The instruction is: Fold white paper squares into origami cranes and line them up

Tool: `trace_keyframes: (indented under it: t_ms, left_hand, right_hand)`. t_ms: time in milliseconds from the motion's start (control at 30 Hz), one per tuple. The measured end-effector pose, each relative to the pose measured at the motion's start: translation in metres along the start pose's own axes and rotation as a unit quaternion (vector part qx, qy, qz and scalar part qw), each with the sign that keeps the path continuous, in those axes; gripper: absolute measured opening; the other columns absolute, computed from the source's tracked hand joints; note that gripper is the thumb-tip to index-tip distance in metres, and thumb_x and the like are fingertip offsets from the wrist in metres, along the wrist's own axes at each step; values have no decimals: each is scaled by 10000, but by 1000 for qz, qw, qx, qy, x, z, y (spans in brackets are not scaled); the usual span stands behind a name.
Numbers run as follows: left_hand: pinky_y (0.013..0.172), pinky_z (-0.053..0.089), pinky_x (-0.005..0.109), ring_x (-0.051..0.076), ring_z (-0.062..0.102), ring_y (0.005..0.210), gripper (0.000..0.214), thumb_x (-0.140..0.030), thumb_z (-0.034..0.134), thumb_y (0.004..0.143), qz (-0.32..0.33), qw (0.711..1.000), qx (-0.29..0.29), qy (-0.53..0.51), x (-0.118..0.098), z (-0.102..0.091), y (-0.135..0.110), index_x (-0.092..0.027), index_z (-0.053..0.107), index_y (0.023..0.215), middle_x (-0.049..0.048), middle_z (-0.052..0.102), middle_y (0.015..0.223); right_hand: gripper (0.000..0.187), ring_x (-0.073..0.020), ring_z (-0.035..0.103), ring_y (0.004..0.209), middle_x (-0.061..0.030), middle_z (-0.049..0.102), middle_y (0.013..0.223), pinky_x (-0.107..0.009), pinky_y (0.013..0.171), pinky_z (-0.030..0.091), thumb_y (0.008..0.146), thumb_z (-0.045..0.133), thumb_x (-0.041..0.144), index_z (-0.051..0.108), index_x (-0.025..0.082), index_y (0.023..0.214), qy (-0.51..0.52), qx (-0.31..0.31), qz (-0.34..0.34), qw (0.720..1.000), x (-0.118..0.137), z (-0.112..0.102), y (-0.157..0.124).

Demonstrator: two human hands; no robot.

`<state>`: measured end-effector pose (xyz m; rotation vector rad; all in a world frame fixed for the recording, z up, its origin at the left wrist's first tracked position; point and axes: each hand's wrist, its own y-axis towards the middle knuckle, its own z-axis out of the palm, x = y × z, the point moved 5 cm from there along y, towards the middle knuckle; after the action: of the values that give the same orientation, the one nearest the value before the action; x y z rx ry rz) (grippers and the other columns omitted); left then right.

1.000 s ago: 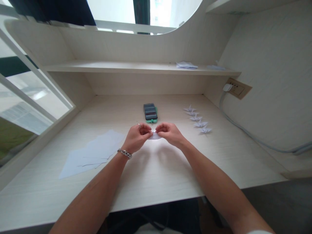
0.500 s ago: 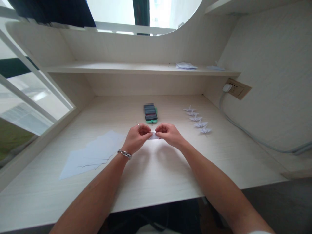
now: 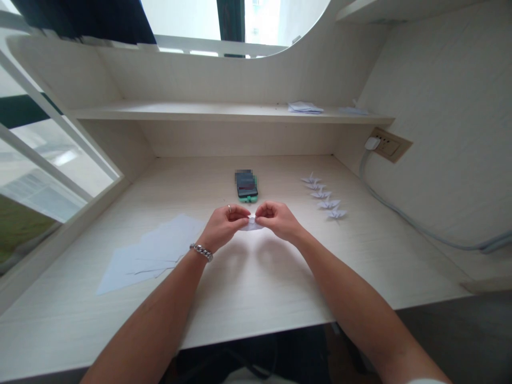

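Note:
Between my two hands is a small folded piece of white paper (image 3: 251,225), raised a little over the desk. My left hand (image 3: 226,226), with a ring and a chain bracelet, pinches its left side between thumb and fingers. On the other side my right hand (image 3: 277,220) pinches the paper in the same way. The fingers cover the paper's upper part, so its full shape is hidden. Just beyond the hands lies a phone (image 3: 247,188) with a green edge. Several white paper cranes (image 3: 328,204) stand in a row to the right.
White paper sheets (image 3: 146,256) lie at the left on the desk (image 3: 256,298). A shelf (image 3: 192,112) along the back holds folded paper (image 3: 304,108). At the right wall, a grey cable (image 3: 404,214) runs from a plug in a socket (image 3: 390,144).
More of the folded paper shows below my fingers, now spreading wider to the left. My left hand has shifted very slightly left; the right hand has hardly moved.

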<state>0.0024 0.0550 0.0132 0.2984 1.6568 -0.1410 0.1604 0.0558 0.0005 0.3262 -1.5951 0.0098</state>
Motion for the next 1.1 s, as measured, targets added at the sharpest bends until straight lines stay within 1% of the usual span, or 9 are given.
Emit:
trace_keyframes:
  t_ms: [100,200,267,367,533,667,733,900,1100]
  left_hand:
    - [646,520,275,156,655,669,210,-231,783,612,16,1000,8,11,1,4,-1,-130,685,768,37,697,721]
    - [639,516,267,150,651,657,194,-220,787,608,26,999,11,17,2,6,-1,-133,683,747,31,691,703]
    - [630,512,261,146,649,649,187,-204,786,601,23,1000,8,20,2,6,-1,-133,684,741,27,690,696]
    - [625,508,255,142,646,641,182,-183,784,586,15,1000,-3,18,2,3,0,-133,686,731,23,692,687]
    - [609,497,249,136,637,618,182,-167,786,556,4,1000,-22,6,-1,-3,1,-133,680,700,18,688,656]
    - [603,493,239,125,629,606,190,-163,786,542,-2,999,-32,-12,-2,-6,1,-131,679,694,14,687,648]
    - [607,501,242,125,630,604,192,-161,783,539,-6,999,-37,-24,-2,-7,1,-131,679,697,13,689,644]
    - [617,534,264,136,641,598,194,-154,773,528,-22,998,-41,-44,-3,-6,0,-129,677,695,19,699,648]
    - [646,563,297,156,663,621,225,-161,777,530,-36,997,-32,-59,-2,-5,0,-121,688,733,39,715,684]
  right_hand:
    - [131,-120,583,624,4,639,692,-243,581,430,645,674,200,628,152,758,-21,0,-3,1000,1,2,-1]
    - [118,-121,582,629,0,639,695,-243,582,433,651,667,200,632,153,754,-53,7,-4,999,2,4,-3]
    - [108,-115,574,616,6,632,682,-235,565,422,644,655,181,630,153,746,-55,10,0,998,3,5,-4]
    - [121,-109,571,598,15,629,662,-228,550,419,618,649,157,627,150,737,-25,9,13,1000,2,4,-3]
    - [179,-122,614,626,-1,665,696,-236,568,463,574,647,135,631,147,753,37,2,28,999,-1,0,1]
    - [182,-118,601,561,18,636,635,-247,531,486,583,684,168,618,150,751,36,-9,45,998,-3,-3,2]
    - [177,-112,593,542,24,629,624,-244,519,485,582,686,164,614,150,743,35,-15,43,998,-3,-5,2]
    - [175,-108,598,549,23,640,634,-230,515,479,580,667,147,621,150,749,49,-25,27,998,-5,-8,4]
    - [185,-116,606,582,12,655,668,-241,532,502,568,665,156,616,156,747,67,-38,43,996,-4,-8,4]
